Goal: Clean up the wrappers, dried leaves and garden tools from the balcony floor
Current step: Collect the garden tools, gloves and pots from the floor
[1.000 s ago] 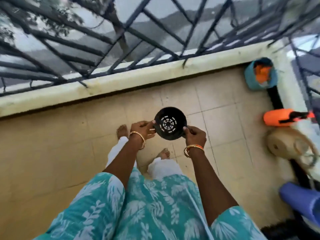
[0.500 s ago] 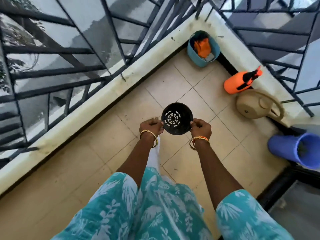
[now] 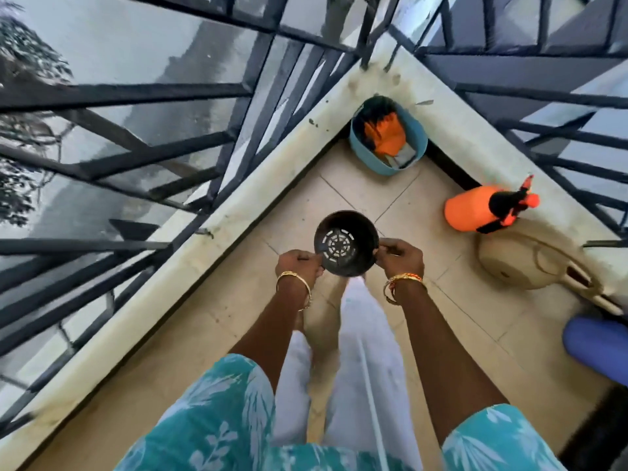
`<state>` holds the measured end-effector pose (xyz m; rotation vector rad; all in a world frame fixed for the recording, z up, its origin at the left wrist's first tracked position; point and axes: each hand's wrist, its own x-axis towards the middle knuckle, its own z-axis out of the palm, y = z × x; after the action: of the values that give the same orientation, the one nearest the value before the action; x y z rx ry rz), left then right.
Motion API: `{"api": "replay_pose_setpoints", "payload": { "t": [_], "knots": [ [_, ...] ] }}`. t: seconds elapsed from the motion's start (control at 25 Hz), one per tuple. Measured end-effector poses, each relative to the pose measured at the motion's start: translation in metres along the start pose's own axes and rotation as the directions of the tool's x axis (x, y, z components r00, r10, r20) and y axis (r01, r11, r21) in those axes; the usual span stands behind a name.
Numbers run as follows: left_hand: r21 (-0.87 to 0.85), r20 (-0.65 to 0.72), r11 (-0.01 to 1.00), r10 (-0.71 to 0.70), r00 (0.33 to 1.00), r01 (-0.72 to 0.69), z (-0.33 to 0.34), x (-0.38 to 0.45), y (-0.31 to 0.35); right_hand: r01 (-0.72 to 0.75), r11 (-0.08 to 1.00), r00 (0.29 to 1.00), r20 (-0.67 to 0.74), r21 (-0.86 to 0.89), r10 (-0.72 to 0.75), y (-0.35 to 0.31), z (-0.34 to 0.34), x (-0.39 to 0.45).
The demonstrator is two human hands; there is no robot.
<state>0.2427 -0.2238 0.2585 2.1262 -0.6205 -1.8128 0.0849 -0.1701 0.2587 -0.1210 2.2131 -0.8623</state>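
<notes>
We've got the black plastic pot (image 3: pixel 346 248) held up in front of us over the balcony floor (image 3: pixel 401 198), between both hands, near centre of view. Left hand (image 3: pixel 299 266) pinches the left rim, right hand (image 3: pixel 401 258) pinches the right rim, so the hands are apart with the pot spanning the gap. We judge it light, thin-walled and stiff enough to carry by the rim, though likely to flex if squeezed; rim is the sensible grip, one hand would probably do. Looks round, dark, empty, with a slotted drainage pattern in the base facing us. Far ahead in the corner sits the blue tub (image 3: pixel 387 137) holding orange items, a plausible drop spot. Orange sprayer (image 3: pixel 475 210) and beige watering can (image 3: pixel 523 263) lie to the right.
</notes>
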Motion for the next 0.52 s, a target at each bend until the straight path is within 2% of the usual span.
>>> {"api": "replay_pose_setpoints", "payload": {
  "t": [0.32, 0.52],
  "knots": [
    [-0.062, -0.061, 0.997, -0.042, 0.997, 0.038, 0.104, 0.206, 0.015, -0.045, 0.998, 0.988, 0.147, 0.044, 0.038, 0.011, 0.095, 0.222],
    [-0.08, -0.107, 0.996, -0.058, 0.993, 0.049, 0.158, 0.296, 0.018, -0.034, 0.998, 0.988, 0.151, 0.045, 0.027, 0.018, 0.14, 0.315]
  ]
}}
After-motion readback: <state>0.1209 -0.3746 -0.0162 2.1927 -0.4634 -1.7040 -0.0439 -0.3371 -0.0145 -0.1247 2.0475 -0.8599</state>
